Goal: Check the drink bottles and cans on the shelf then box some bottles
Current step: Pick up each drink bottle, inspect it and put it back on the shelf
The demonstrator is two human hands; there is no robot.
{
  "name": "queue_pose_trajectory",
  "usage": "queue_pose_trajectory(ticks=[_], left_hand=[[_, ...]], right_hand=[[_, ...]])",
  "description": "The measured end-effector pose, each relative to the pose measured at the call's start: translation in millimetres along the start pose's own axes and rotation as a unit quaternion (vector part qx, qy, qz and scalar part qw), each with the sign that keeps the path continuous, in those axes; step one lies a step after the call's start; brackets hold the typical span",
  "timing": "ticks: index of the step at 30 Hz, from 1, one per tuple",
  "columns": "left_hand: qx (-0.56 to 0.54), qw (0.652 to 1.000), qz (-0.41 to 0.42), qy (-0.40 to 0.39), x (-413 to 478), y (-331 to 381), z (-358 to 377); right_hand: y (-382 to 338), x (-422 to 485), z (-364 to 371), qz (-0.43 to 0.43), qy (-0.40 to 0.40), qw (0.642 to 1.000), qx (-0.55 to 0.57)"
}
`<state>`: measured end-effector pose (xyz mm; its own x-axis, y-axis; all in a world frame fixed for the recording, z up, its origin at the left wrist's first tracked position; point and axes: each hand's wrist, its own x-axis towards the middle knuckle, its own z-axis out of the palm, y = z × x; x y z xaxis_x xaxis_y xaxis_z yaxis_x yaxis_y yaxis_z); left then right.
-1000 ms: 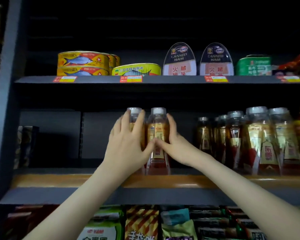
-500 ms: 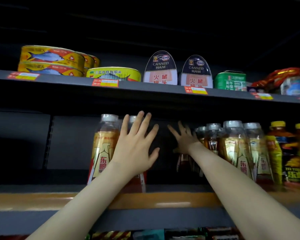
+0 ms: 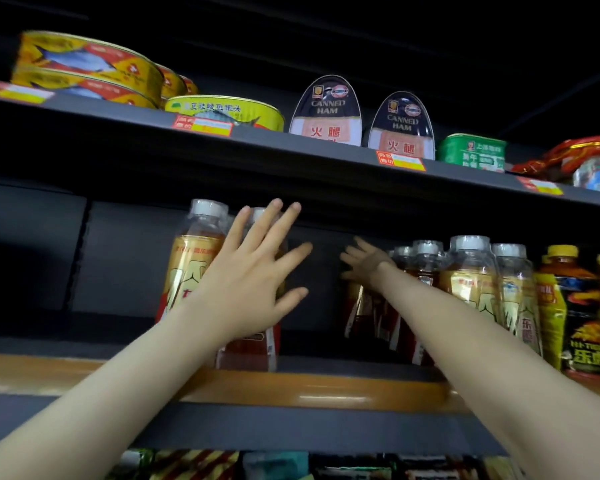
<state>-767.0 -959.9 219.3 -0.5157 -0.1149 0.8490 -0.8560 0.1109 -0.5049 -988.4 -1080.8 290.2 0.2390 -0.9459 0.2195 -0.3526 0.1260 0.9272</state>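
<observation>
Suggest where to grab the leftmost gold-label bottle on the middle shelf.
Leftmost bottle: probably wrap the labelled body, coming from the front-left. It stands upright, with space free on its left and another bottle close on its right.

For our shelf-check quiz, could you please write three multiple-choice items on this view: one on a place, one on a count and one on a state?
1. Where does the green tin stand?
A. On the upper shelf, right of the canned ham tins
B. Among the bottles on the middle shelf
C. Left of the fish cans

2. How many canned ham tins are there?
A. One
B. Two
C. Four

3. How is the left hand?
A. Clenched in a fist
B. Curled round a bottle cap
C. Open, fingers spread

Answers: 1 A, the green tin sits just right of both ham tins; 2 B, two arched tins stand side by side; 3 C, its straight fingers hold nothing.
</observation>
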Motion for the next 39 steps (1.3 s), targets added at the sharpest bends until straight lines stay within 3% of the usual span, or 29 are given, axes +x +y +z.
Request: queue_pose_trajectory(ticks=[6,13,15,22,28,33,36,39], left_hand=[[0.011,1.0,0.028,-0.007,-22,-11,-6],[0.005,1.0,0.011,-0.006,-23,-11,-3],[-0.004,1.0,0.007,-0.009,-24,-9,-3],[-0.044,0.999,-0.018,-0.016,-25,-6,-7],[-0.149,0.983,-0.107,0.027,-16,28,-41],[-0.221,0.969,-0.109,0.034,2,84,-90],[-0.253,0.956,-0.14,0.039,9,114,-121],[-0.269,0.943,-0.181,0.07,-7,143,-152]], right_hand=[[-3,7,5,-0.066,0.065,0.993,-0.073],[1,-31,-10,-0.048,0.199,0.959,-0.195],[-1,-35,-2,-0.042,0.281,0.943,-0.174],[-8,-107,0,0.079,0.398,0.905,-0.129],[4,-180,-2,0.167,0.446,0.87,-0.132],[8,-245,-12,0.251,0.485,0.831,-0.107],[4,-287,-20,0.25,0.54,0.801,-0.07],[-13,-328,-15,0.194,0.572,0.795,0.049]])
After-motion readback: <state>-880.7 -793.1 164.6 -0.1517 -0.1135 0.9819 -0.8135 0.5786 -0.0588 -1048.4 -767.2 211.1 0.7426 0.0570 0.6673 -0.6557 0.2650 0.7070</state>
